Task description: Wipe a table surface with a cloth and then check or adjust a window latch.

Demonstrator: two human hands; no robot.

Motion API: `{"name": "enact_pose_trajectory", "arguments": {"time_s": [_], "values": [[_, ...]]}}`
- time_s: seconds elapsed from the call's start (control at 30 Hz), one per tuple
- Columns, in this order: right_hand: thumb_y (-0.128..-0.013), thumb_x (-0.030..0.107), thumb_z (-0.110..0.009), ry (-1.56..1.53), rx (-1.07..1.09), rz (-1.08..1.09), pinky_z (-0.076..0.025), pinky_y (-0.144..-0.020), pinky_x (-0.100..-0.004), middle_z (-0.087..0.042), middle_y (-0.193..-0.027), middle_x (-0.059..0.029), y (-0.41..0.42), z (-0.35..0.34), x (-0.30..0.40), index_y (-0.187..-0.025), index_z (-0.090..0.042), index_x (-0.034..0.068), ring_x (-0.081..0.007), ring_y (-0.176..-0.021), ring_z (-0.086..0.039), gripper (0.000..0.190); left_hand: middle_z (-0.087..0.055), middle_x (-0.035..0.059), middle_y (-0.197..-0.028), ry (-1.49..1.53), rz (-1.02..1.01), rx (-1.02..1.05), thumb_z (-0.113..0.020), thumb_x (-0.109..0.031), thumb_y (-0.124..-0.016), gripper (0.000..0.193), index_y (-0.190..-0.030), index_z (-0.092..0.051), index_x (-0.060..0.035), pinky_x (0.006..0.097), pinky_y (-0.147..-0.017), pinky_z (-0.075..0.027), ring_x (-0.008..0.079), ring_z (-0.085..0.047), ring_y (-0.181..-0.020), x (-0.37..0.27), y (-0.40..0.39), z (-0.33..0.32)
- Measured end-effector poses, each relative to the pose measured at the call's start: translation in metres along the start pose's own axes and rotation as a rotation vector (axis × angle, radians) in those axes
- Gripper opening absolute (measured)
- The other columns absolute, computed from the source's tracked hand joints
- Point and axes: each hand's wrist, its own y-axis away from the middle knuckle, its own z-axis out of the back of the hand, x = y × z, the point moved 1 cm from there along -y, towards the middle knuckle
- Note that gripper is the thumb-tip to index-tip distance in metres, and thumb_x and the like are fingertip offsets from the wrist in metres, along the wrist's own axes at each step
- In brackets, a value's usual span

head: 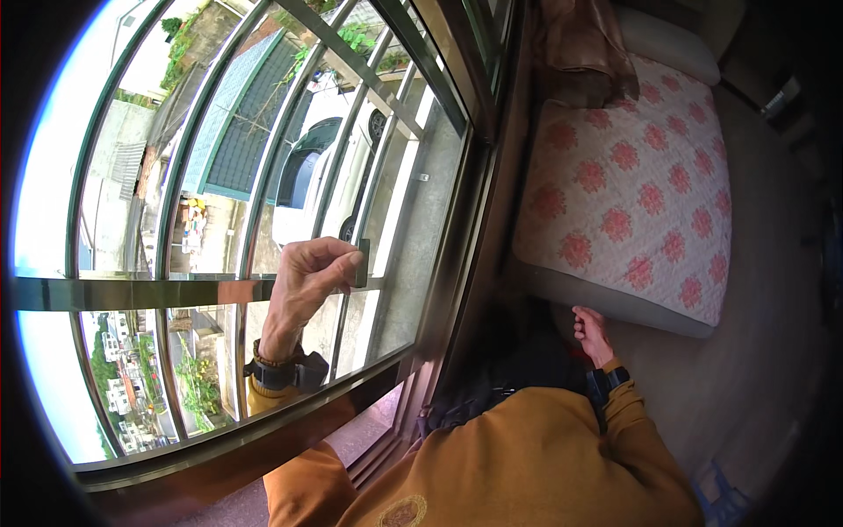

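Observation:
My left hand (309, 277) pinches a small, dark, flat strip (363, 263) between thumb and fingertips. It is beyond the window frame (263, 431), on the side of the metal window bars (253, 197), and the lower frame rail hides part of that forearm. A wide metal crossbar (145, 294) runs behind the hand. What the strip is made of cannot be told. On the room side, my right hand (593, 336) hangs low near the corner of the bed (612, 296). Its fingers are curled together, and nothing shows in them.
A quilt with pink flower prints (649, 197) covers the bed. Brown shiny cloth (586, 53) drapes over its far end, beside a pillow (668, 46). Outside the bars stands a white car (323, 165). A blue object (721, 494) is on the floor at lower right.

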Motion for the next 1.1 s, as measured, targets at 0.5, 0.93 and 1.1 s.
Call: {"name": "enact_pose_trajectory", "arguments": {"time_s": [0.5, 0.93, 1.1], "values": [[-0.086, 0.016, -0.067, 0.008, -0.013, 0.003, -0.029, -0.04, -0.0177, -0.047, -0.07, 0.004, -0.004, 0.008, -0.006, -0.088, -0.058, 0.011, -0.0039, -0.052, -0.042, 0.01, -0.064, 0.0048, -0.069, -0.016, -0.051, -0.004, -0.066, -0.017, -0.089, 0.019, -0.089, -0.069, 0.0017, 0.0224, -0.055, -0.05, 0.009, -0.06, -0.061, 0.016, -0.019, -0.01], [-0.085, 0.015, -0.067, 0.034, 0.034, -0.004, -0.029, -0.041, -0.0178, -0.047, -0.069, 0.004, -0.014, -0.004, -0.008, -0.087, -0.058, 0.011, -0.004, -0.052, -0.042, 0.01, -0.066, 0.0065, -0.073, -0.139, 0.079, 0.123, -0.062, -0.018, -0.09, 0.024, -0.089, -0.068, 0.0046, 0.0251, -0.059, -0.05, 0.0121, -0.061, -0.065, 0.073, -0.046, -0.046], [-0.085, 0.016, -0.067, 0.042, 0.021, 0.007, -0.029, -0.042, -0.0176, -0.047, -0.07, 0.0043, -0.02, 0.0, -0.007, -0.086, -0.057, 0.011, -0.0039, -0.053, -0.041, 0.011, -0.066, 0.0062, -0.072, -0.022, -0.047, 0.021, -0.067, -0.018, -0.088, 0.021, -0.09, -0.069, 0.0028, 0.023, -0.056, -0.05, 0.01, -0.061, -0.064, 0.019, -0.028, -0.012]]}}
